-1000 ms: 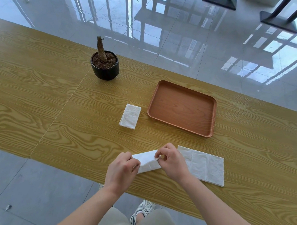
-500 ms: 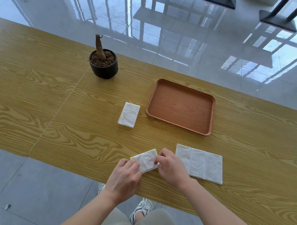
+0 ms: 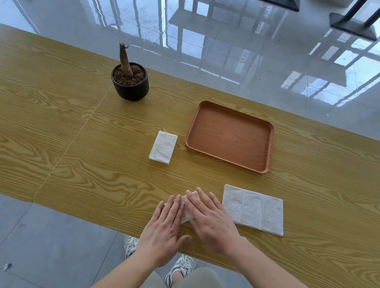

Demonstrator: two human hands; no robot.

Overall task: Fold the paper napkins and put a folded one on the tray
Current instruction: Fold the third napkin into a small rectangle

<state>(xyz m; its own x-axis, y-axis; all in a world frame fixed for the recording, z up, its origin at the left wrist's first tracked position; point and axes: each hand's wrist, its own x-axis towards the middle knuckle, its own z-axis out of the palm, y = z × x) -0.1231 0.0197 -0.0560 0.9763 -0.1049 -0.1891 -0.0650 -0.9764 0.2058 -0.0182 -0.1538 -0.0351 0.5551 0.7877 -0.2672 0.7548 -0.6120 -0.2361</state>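
Note:
A small folded white napkin (image 3: 187, 210) lies near the table's front edge, mostly hidden under my hands. My left hand (image 3: 165, 227) lies flat on its left part, fingers spread. My right hand (image 3: 210, 220) presses flat on its right part. To the right lies a white napkin (image 3: 254, 209) opened out in three panels. A folded napkin (image 3: 163, 146) rests farther back, just left of the brown wooden tray (image 3: 230, 135), which holds nothing.
A black pot (image 3: 130, 85) with soil and a bare stem stands at the back left. The wooden table (image 3: 55, 139) has a seam running diagonally on the left. Its front edge is under my wrists, with grey floor and my shoes below.
My hands held the napkin pinched above the table, then lowered it and folded it smaller. Now both hands are flat on it, pressing it down.

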